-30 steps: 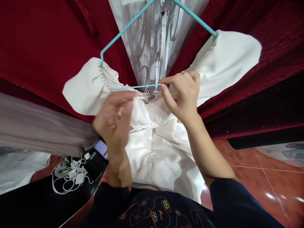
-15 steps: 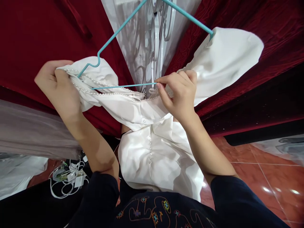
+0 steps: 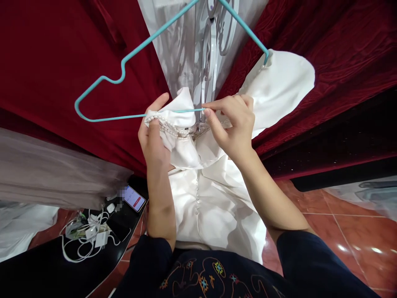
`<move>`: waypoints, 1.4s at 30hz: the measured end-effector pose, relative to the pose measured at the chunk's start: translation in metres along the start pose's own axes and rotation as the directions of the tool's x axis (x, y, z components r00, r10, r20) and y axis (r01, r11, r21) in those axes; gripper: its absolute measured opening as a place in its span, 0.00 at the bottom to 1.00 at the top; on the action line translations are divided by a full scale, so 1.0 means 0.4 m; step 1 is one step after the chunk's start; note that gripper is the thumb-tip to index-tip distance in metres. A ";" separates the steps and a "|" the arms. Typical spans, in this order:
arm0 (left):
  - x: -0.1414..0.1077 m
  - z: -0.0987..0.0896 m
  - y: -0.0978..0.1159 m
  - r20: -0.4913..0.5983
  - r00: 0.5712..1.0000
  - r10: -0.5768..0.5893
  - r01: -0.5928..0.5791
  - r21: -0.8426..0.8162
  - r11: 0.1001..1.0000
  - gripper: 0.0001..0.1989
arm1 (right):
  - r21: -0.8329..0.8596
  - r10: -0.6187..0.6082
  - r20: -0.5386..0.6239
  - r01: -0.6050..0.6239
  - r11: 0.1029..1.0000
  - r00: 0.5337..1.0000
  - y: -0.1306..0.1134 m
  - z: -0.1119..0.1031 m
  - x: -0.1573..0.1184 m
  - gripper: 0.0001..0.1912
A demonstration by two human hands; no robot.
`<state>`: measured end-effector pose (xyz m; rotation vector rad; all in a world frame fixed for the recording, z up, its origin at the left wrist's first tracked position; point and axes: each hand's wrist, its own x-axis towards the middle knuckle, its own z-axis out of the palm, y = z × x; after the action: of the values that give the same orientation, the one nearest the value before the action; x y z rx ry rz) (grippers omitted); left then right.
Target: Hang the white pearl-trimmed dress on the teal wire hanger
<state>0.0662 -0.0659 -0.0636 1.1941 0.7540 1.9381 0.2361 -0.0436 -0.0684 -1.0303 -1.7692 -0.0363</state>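
A white dress (image 3: 214, 198) with a pearl-trimmed neckline and a row of small buttons hangs before me. One puffed sleeve (image 3: 291, 82) is still over the right end of a thin turquoise hanger (image 3: 161, 31). The hanger's left end is bare. My left hand (image 3: 155, 138) grips the bunched pearl-edged shoulder of the dress, around the hanger's lower bar left of centre. My right hand (image 3: 234, 124) pinches that bar between thumb and forefinger, near the middle. Its other fingers are curled by the dress fabric.
Red curtains (image 3: 56, 49) hang on both sides, with a white ornate metal frame (image 3: 211, 54) between them. At lower left a black table (image 3: 46, 265) bears tangled white cables (image 3: 89, 231) and a lit phone (image 3: 135, 198). Red tiles (image 3: 350, 231) cover the floor.
My left hand has moved right and drawn the left shoulder of the dress off the hanger's end, along the lower bar. My right hand keeps its pinch. The phone has come into view.
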 end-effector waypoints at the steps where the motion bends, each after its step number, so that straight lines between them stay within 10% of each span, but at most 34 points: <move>1: -0.002 0.020 0.003 -0.012 1.000 0.011 -0.012 -0.056 0.998 0.12 | 0.006 -0.009 0.009 0.009 1.000 1.000 -0.002 -0.003 -0.001 0.15; 5: -0.006 0.056 0.001 -0.110 0.993 0.035 -0.052 -0.150 0.987 0.08 | -0.009 -0.114 -0.104 0.114 0.993 0.988 0.017 -0.032 -0.005 0.12; 9: -0.006 0.065 -0.008 -0.177 0.984 0.032 -0.037 -0.020 0.999 0.11 | -0.135 -0.163 -0.516 0.108 0.985 0.841 0.090 -0.079 0.006 0.29; 18: -0.002 0.076 -0.013 -0.206 0.970 0.128 -0.106 0.117 0.988 0.12 | 0.029 0.149 -0.427 -0.151 0.988 0.892 0.214 -0.166 0.118 0.13; 23: -0.006 0.073 -0.016 -0.174 0.973 0.152 -0.150 0.022 0.988 0.10 | 0.254 0.366 -0.650 -0.264 0.930 0.666 0.342 -0.182 0.094 0.23; 25: -0.004 0.067 -0.023 -0.167 0.974 0.156 -0.156 0.010 0.988 0.10 | 0.476 0.587 -0.550 -0.355 0.805 0.594 0.353 -0.166 0.040 0.22; 27: -0.002 0.063 -0.035 -0.158 0.975 0.154 -0.154 0.010 0.988 0.10 | 0.745 0.733 -0.210 -0.379 0.548 0.647 0.312 -0.138 -0.019 0.16; 32: -0.002 0.071 -0.065 -0.159 0.977 0.139 -0.141 -0.005 0.990 0.10 | 0.896 0.663 0.211 -0.413 0.161 0.718 0.097 -0.060 -0.071 0.16; 36: -0.004 0.083 -0.060 -0.176 0.971 0.160 -0.163 -0.007 0.987 0.10 | 0.924 0.623 0.209 -0.361 0.125 0.753 0.006 -0.027 -0.030 0.20; 42: -0.056 0.034 -0.025 -0.083 0.994 0.065 -0.051 0.160 0.986 0.13 | 0.949 0.612 0.105 -0.263 0.174 0.784 0.025 -0.014 -0.025 0.18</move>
<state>0.0881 -0.0771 -0.0768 1.2432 0.9432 2.0205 0.2477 -0.0460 -0.0781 -0.5188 -0.7822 1.0857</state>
